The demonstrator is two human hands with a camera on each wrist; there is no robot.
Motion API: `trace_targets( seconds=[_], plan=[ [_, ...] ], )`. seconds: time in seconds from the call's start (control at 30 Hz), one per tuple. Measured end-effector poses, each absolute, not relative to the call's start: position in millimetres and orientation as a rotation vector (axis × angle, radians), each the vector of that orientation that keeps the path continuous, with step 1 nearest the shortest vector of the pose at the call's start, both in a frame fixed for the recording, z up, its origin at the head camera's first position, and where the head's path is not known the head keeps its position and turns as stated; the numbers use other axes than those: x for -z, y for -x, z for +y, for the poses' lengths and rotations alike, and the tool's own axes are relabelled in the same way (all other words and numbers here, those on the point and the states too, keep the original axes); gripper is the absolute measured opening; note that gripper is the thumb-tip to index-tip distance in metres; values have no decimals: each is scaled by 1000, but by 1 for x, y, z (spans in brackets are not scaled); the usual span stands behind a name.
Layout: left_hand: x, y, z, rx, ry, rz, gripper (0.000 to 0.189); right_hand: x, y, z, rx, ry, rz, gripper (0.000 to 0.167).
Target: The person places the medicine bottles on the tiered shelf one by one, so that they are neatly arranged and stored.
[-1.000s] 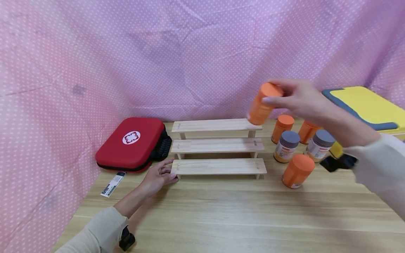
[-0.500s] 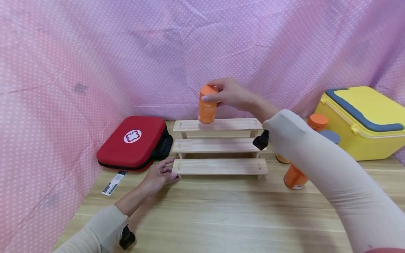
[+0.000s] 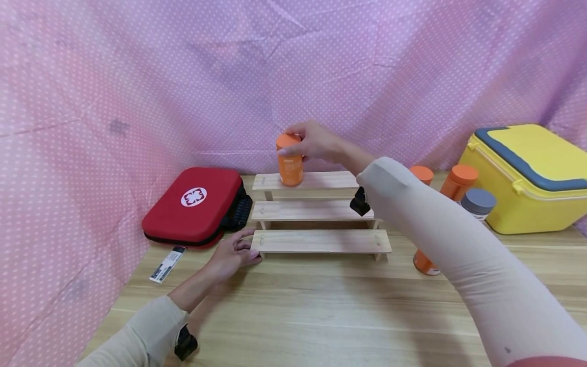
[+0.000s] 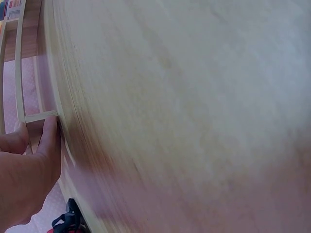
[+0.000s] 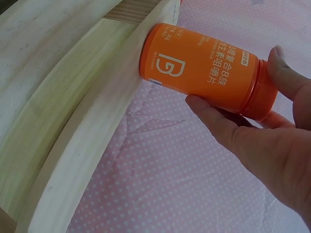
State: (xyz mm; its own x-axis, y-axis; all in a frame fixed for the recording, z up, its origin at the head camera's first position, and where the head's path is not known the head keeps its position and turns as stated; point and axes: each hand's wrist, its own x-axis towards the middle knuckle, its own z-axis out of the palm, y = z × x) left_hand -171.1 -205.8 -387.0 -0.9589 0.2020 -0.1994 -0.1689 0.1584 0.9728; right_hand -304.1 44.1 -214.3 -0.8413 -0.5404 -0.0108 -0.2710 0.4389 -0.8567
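In the head view, my right hand point(image 3: 316, 140) grips an orange pill bottle point(image 3: 290, 165) by its lid and upper body. The bottle stands upright at the top tier of a three-step wooden rack point(image 3: 321, 240), left of its middle. Seen from the right wrist, the bottle's printed label point(image 5: 204, 68) faces the camera and its base meets the board's edge. My left hand point(image 3: 227, 259) holds the left end of the lowest tier. Thumb and finger pinch the end leg point(image 4: 41, 117) in the left wrist view.
Right of the rack stand several bottles, among them an orange one point(image 3: 458, 181) and a grey-lidded one point(image 3: 478, 203), partly behind my right sleeve. A yellow box point(image 3: 518, 188) is farther right. A red first-aid case point(image 3: 192, 204) and a white strip point(image 3: 167, 265) lie left.
My right hand has carried the orange pill bottle leftward from above the bottles, then lowered it to the rack's top tier. My left hand keeps its hold on the rack.
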Motion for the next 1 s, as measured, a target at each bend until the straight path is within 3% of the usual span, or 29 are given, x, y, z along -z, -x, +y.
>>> trace_targets(
  seconds=[0.53, 0.67, 0.8, 1.0],
  plan=[
    [387, 173, -206, -1861, -22, 2158, 59, 212, 306, 38, 1307, 678, 2421, 51],
    [386, 172, -206, -1866, -26, 2156, 59, 209, 301, 43, 1266, 674, 2462, 67],
    [386, 172, -206, -1865, -19, 2168, 59, 201, 287, 64, 1181, 661, 2535, 84],
    [387, 169, -206, -1869, -29, 2167, 59, 201, 254, 125, 1128, 739, 2624, 77]
  ],
)
